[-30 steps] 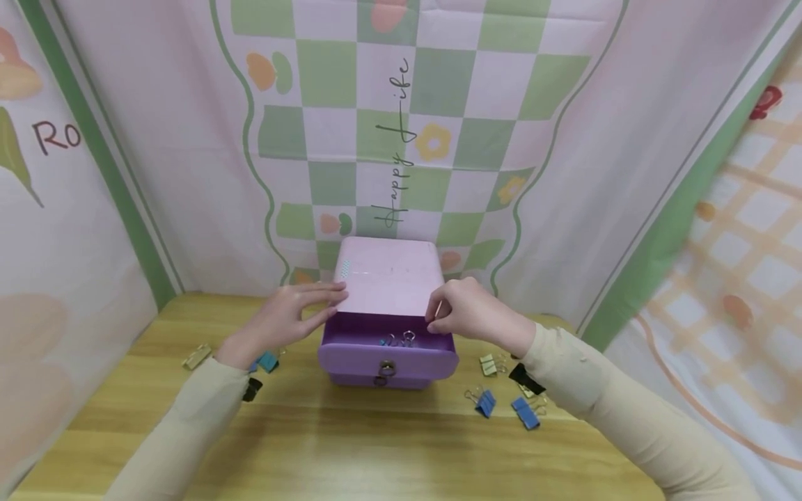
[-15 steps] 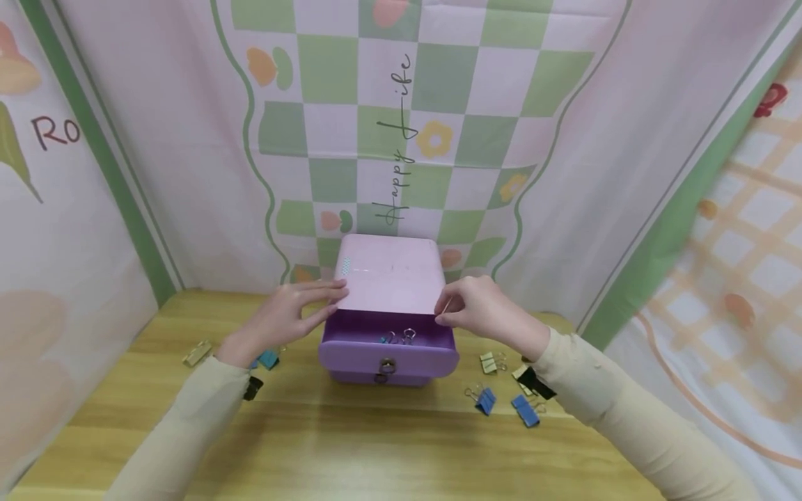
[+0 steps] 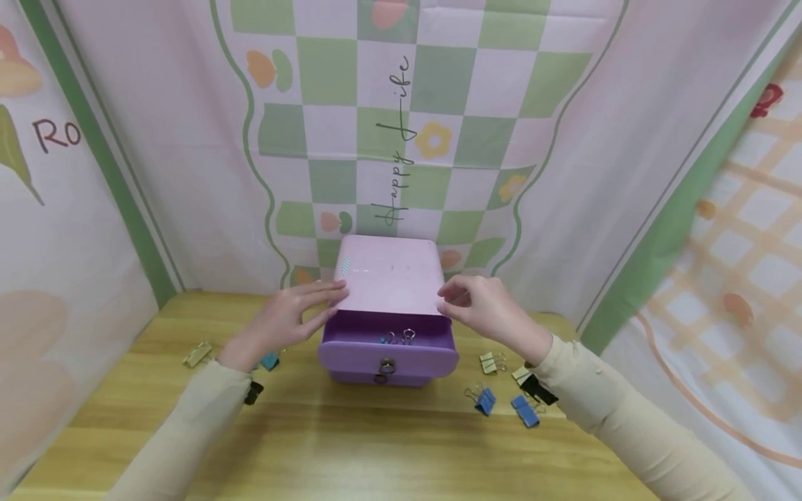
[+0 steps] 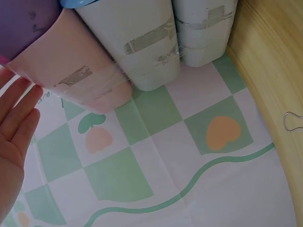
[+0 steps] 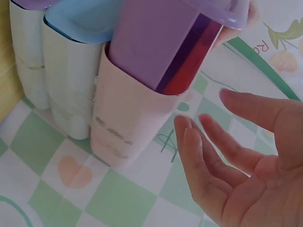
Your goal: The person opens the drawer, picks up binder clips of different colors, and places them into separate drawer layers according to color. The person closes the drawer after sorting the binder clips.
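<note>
Right hand (image 3: 485,309) shifts outward from the drawer (image 3: 411,358), fingers parted and empty. Left hand (image 3: 282,320), fingers extended, touches the pink top (image 3: 391,275).

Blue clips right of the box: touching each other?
Apart. The head view shows a strip of table between the near clip, closer to the box, and the far clip; their wire handles point away from each other.
</note>
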Tool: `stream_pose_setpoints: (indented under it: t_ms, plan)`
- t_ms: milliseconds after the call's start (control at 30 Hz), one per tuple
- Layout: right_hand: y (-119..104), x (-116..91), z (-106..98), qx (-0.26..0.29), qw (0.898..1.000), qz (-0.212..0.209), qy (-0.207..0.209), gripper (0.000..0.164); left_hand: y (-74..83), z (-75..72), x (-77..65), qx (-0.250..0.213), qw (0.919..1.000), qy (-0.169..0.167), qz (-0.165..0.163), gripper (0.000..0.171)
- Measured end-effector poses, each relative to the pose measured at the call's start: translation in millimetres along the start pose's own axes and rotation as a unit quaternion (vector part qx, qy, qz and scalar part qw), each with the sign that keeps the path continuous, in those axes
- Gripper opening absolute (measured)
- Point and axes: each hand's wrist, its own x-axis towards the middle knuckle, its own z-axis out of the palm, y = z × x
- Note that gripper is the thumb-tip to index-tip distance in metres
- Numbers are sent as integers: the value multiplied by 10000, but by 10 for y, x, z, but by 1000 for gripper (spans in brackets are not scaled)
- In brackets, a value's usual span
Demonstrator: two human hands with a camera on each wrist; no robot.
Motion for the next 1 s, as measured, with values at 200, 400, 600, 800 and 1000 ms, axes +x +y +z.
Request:
stream_pose_setpoints:
  t_ms: [200,400,600,800,1000]
  plan:
    - [60,-2,81,-53,9998,-99,181,34,-23,27,-32,88,9982,466,373,37]
    - [123,-7,155,-258,9986,-361,271,43,-18,9,-52,215,9937,869,669,34]
    - [192,-2,218,-218,9980,-510,304,47,-3,-24,-82,290,9914,1024,760,33]
    - [228,1,265,-232,9977,-555,309,48,-10,-55,-145,352,9920,1018,658,32]
    - [209,-10,277,-278,9963,-697,418,47,-44,-72,-211,458,9931,928,558,33]
